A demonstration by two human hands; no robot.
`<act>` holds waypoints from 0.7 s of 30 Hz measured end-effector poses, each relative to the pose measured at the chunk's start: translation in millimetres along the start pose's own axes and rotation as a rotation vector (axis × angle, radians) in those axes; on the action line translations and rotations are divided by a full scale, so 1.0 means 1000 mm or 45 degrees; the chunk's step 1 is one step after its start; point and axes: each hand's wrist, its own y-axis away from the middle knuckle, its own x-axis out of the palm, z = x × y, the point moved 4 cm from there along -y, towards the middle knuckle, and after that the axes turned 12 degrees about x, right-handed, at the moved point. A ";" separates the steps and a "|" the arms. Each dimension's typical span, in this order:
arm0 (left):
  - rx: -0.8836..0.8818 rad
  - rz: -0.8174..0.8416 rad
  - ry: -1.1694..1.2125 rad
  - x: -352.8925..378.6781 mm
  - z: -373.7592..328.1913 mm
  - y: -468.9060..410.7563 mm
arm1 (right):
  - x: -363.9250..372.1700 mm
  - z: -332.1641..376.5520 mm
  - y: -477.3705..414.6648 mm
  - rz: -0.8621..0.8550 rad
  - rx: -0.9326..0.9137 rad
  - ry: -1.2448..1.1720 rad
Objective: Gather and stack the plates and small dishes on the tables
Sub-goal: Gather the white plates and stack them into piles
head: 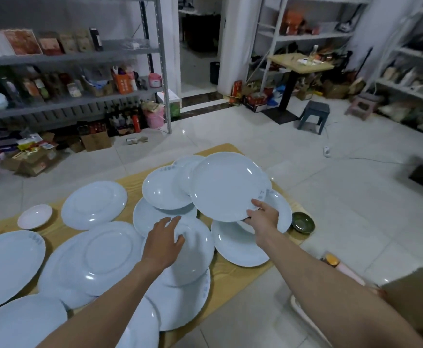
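Note:
Several white plates cover a wooden table point(226, 278). My right hand point(263, 217) grips the near rim of a large white plate point(226, 185), lifted and tilted above other plates at the table's far right. My left hand point(164, 241) rests palm down, fingers spread, on a white plate point(195, 257) in the middle, which lies on a larger plate point(187, 305). A small white dish point(35, 216) sits at the left and a small dark green dish point(303, 222) at the right edge. Upturned plates point(94, 204) lie to the left.
Tiled floor surrounds the table. Grey shelving with boxes and bottles stands on the left point(74, 96), more shelves on the right. A small wooden table point(299, 62) and a dark stool point(314, 116) stand behind. A cardboard box point(416, 297) is at my right.

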 end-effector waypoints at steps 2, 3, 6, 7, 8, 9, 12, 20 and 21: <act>0.028 -0.005 0.022 0.011 -0.015 -0.012 | -0.013 0.009 -0.008 0.001 0.003 -0.064; 0.029 -0.009 0.039 0.016 -0.022 -0.017 | -0.019 0.015 -0.013 0.007 0.002 -0.093; -0.007 -0.021 0.139 0.035 -0.046 -0.036 | -0.040 0.032 -0.033 0.007 0.011 -0.125; -0.043 -0.022 0.202 0.044 -0.053 -0.043 | -0.048 0.038 -0.040 0.009 0.019 -0.126; -0.084 -0.031 0.275 0.052 -0.062 -0.049 | -0.058 0.043 -0.047 0.013 0.028 -0.124; -0.128 -0.045 0.341 0.060 -0.071 -0.055 | -0.067 0.048 -0.054 0.025 0.039 -0.126; -0.266 -0.060 0.523 0.089 -0.098 -0.076 | -0.095 0.065 -0.078 0.077 0.049 -0.107; -0.441 -0.041 0.830 0.159 -0.128 -0.104 | -0.141 0.094 -0.119 0.127 0.027 -0.152; -0.465 -0.035 0.840 0.166 -0.130 -0.107 | -0.145 0.096 -0.124 0.127 0.026 -0.154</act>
